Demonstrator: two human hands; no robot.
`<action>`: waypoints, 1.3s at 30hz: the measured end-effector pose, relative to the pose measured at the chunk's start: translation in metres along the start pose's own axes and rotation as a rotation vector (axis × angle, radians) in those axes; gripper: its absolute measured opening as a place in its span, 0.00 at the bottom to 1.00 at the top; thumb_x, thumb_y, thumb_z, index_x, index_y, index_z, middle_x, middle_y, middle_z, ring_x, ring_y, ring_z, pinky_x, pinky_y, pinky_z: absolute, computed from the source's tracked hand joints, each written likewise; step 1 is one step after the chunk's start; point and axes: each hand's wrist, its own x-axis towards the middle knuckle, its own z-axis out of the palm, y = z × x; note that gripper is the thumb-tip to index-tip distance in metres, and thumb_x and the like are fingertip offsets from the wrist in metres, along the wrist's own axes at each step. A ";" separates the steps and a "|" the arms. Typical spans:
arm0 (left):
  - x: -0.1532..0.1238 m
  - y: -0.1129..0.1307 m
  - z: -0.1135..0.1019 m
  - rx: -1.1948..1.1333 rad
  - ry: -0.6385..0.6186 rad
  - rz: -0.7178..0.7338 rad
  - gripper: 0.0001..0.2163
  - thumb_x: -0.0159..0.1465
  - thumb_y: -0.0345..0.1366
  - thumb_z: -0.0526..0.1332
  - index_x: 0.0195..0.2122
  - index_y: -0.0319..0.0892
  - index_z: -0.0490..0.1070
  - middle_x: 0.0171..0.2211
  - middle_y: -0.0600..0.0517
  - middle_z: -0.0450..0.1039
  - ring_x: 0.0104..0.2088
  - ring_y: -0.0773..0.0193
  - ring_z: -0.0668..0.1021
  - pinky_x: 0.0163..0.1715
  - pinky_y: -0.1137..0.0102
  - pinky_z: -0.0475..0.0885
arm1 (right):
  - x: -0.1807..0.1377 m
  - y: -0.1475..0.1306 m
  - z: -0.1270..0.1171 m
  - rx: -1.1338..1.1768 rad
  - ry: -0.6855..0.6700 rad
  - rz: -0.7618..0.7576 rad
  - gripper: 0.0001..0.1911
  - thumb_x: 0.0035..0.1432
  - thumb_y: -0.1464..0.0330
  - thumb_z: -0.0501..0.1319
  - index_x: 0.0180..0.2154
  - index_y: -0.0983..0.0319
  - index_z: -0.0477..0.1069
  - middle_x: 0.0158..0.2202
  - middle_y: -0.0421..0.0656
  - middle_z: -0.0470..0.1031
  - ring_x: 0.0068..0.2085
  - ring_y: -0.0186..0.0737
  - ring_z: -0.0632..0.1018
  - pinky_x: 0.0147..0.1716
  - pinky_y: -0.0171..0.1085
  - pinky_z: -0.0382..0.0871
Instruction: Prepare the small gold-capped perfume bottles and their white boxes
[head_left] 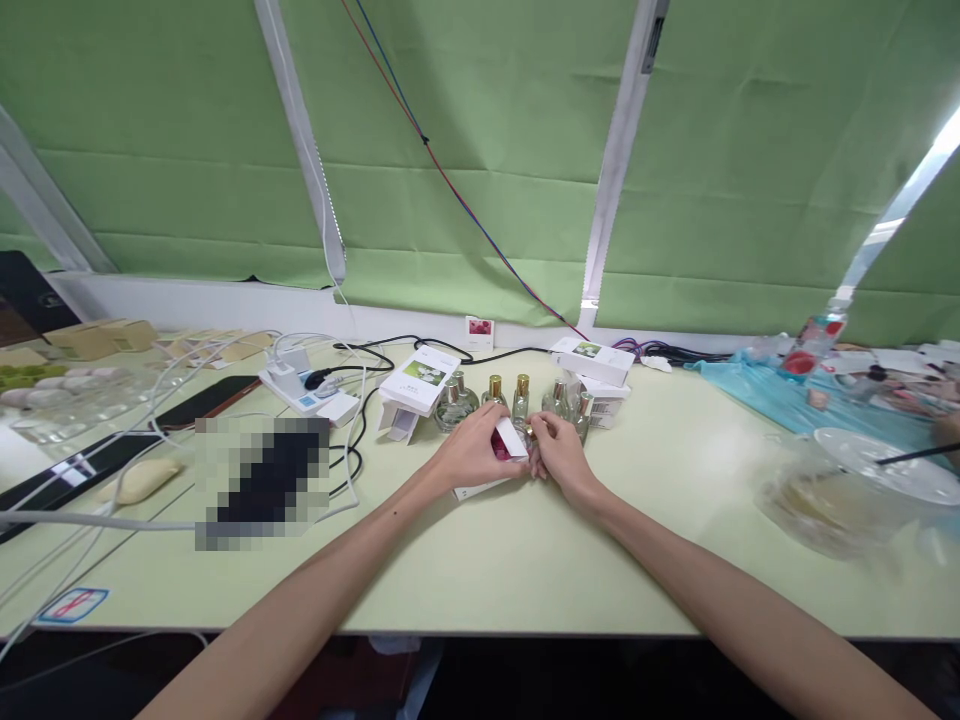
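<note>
at the middle of the pale green table (525,570), i see my left hand (474,452) with fingers curled round a small white box (507,440) showing a pink-red picture, right hand (561,455) fingertips pinching its open end, gold-capped bottles (521,397) just behind, box print too small to read

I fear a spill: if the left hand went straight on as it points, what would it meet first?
Past the small white box that the left hand holds, probably the gold-capped perfume bottles just behind, though depth is unclear.

Both bare forearms stretch toward frame centre, where the left hand (471,452) and right hand (561,455) meet, fingers curled.
</note>
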 end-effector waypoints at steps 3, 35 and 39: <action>0.000 0.000 0.000 0.000 0.004 0.003 0.22 0.51 0.46 0.68 0.44 0.44 0.66 0.41 0.51 0.69 0.39 0.57 0.75 0.38 0.65 0.69 | 0.000 0.000 -0.001 0.003 0.004 -0.010 0.18 0.63 0.52 0.56 0.37 0.60 0.71 0.11 0.35 0.67 0.12 0.37 0.67 0.13 0.33 0.58; -0.001 0.004 -0.001 -0.015 -0.011 0.021 0.22 0.51 0.49 0.68 0.43 0.44 0.67 0.40 0.51 0.70 0.38 0.58 0.75 0.37 0.65 0.69 | 0.002 -0.001 0.004 -0.039 0.073 -0.069 0.13 0.58 0.59 0.59 0.32 0.62 0.76 0.30 0.43 0.79 0.25 0.37 0.76 0.27 0.35 0.69; -0.001 0.004 -0.002 -0.019 -0.005 0.019 0.22 0.51 0.48 0.68 0.43 0.44 0.67 0.40 0.52 0.70 0.37 0.58 0.75 0.36 0.65 0.69 | 0.004 0.002 0.006 0.066 0.092 -0.017 0.15 0.57 0.56 0.60 0.36 0.61 0.72 0.24 0.40 0.76 0.21 0.38 0.74 0.21 0.35 0.67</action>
